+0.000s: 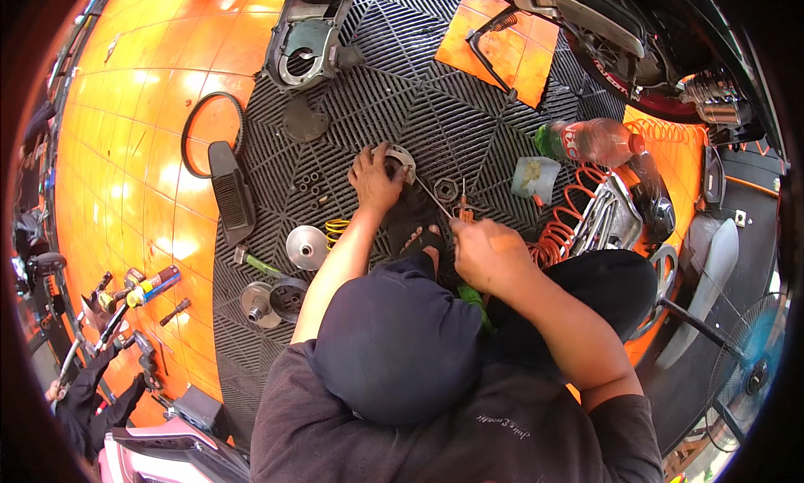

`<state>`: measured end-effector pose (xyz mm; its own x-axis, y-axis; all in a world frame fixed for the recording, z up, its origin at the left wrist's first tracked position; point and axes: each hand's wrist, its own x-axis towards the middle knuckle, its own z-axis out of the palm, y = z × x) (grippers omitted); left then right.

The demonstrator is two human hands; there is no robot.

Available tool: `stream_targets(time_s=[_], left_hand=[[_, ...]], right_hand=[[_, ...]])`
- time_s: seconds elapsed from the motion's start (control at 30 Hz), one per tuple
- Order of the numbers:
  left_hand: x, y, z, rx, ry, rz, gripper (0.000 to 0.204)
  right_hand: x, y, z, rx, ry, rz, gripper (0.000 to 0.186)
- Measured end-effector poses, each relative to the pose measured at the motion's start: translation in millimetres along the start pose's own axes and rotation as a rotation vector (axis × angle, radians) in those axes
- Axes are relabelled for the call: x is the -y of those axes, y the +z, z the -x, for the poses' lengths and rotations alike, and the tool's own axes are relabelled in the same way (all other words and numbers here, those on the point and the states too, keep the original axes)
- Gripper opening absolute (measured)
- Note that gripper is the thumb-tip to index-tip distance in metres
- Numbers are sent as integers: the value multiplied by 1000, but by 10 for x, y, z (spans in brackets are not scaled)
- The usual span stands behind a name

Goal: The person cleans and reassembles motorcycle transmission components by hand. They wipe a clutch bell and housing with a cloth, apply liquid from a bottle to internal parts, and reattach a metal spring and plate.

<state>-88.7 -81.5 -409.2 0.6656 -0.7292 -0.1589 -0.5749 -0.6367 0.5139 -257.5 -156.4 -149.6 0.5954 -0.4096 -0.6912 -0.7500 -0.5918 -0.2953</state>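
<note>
My left hand (374, 184) is closed on a curved metal part (404, 159), pressing it down on the black slatted mat (368, 106). In my right hand (490, 253) is a screwdriver (435, 200); its handle is hidden in the fist. The thin shaft slants up and left, its tip at the metal part's edge. Just right of the shaft lie a hexagonal nut (446, 190) and a small orange-and-metal tool (464, 208). Below my left hand, my sandalled foot (423, 238) shows. Several small rings (310, 186) lie to the left.
Left are a drive belt (186, 139), a black cover (230, 194), a metal pulley disc (307, 247) and a hammer (255, 262). An engine casing (306, 51) lies at the far side. Right stand a bottle (599, 141), a red coiled hose (559, 236), a motorcycle (636, 51) and a fan (754, 374).
</note>
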Motion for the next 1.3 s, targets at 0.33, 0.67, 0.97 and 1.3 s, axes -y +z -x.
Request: stream_targets(time_s=[0.33, 0.67, 0.97, 1.3], left_hand=[[-107, -36, 4, 36, -57, -6, 68], [-76, -43, 18, 18, -83, 34, 66], [-159, -76, 52, 2, -120, 225, 38], [-139, -63, -295, 325, -457, 620, 26]], right_hand=[[-236, -141, -166, 190, 343, -982, 37], [-722, 400, -70, 246, 584, -1662, 26], [-717, 453, -26, 60, 361, -1252, 36], [-1162, 710, -230, 222, 443, -1624, 38]])
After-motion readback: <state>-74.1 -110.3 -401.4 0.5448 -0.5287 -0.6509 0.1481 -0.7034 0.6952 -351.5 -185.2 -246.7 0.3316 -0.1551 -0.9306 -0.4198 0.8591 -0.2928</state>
